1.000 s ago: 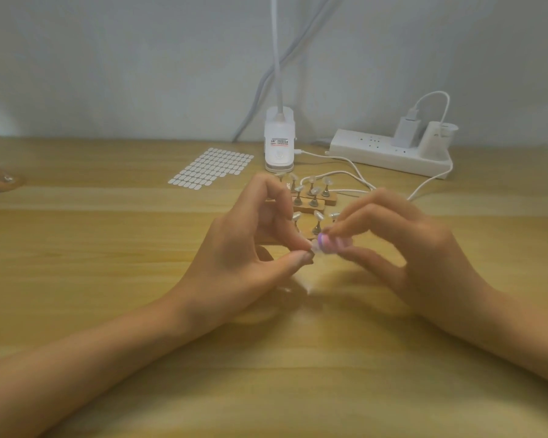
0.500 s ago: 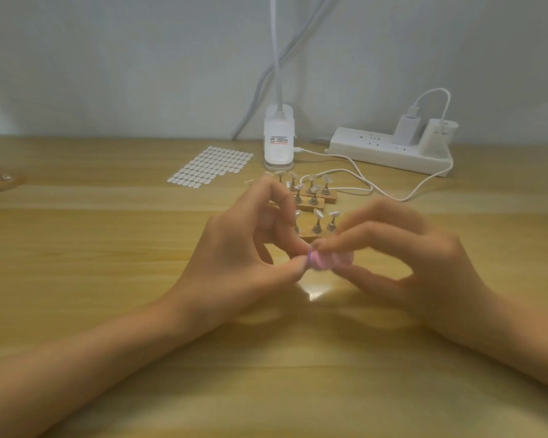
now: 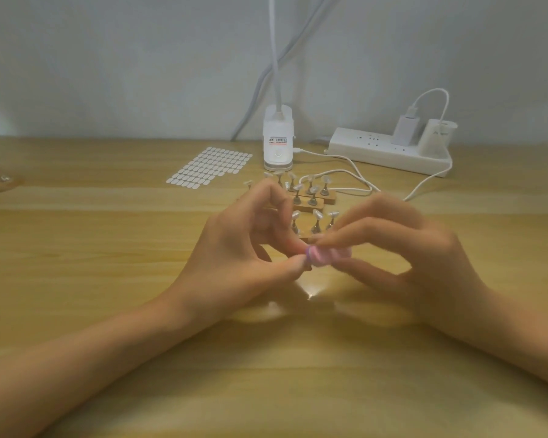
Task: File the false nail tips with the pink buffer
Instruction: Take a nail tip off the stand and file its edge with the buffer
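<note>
Pinching thumb to forefinger, the left hand point(image 3: 234, 248) steadies what is probably a false nail tip, too small to see, against the pink buffer point(image 3: 325, 256), which the right hand point(image 3: 424, 263) grips from three o'clock; other tips point(image 3: 315, 214) stand ready at twelve o'clock.

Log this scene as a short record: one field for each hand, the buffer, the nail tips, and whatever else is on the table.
left hand: thumb and forefinger pinched at the buffer's end; what they hold is hidden
right hand: pinches the buffer
buffer: pink, blurred, between both hands
nail tips: on stands behind the hands
also there: sticker sheet, lamp base, power strip
</note>
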Demonstrator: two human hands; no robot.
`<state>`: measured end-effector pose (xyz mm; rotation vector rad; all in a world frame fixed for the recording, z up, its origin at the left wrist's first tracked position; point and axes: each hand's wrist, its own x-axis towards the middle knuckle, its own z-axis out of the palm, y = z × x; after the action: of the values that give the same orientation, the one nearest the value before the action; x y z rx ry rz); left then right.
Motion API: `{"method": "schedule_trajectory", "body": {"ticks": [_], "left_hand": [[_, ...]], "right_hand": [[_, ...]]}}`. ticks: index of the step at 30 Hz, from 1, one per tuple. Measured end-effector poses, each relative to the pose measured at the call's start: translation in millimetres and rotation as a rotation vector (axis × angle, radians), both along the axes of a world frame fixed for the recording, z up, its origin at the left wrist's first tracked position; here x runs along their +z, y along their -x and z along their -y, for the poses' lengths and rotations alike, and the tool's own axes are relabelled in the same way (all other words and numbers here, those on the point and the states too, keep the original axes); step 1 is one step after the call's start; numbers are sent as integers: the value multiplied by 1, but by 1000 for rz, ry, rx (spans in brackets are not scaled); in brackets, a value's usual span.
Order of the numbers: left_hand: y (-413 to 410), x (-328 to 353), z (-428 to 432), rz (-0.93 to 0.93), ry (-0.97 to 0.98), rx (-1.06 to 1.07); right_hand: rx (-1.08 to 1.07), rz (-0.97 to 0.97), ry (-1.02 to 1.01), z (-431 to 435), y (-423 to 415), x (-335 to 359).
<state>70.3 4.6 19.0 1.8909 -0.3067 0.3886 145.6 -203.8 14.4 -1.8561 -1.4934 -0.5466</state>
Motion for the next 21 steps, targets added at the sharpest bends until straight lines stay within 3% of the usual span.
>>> {"method": "schedule_trajectory", "body": {"ticks": [13, 21], "left_hand": [[0, 0, 1, -24, 60, -38], [2, 2, 1, -43, 118, -88]], "right_hand": [[28, 17, -10, -4, 3, 2], [-56, -76, -79, 2, -3, 2]]}}
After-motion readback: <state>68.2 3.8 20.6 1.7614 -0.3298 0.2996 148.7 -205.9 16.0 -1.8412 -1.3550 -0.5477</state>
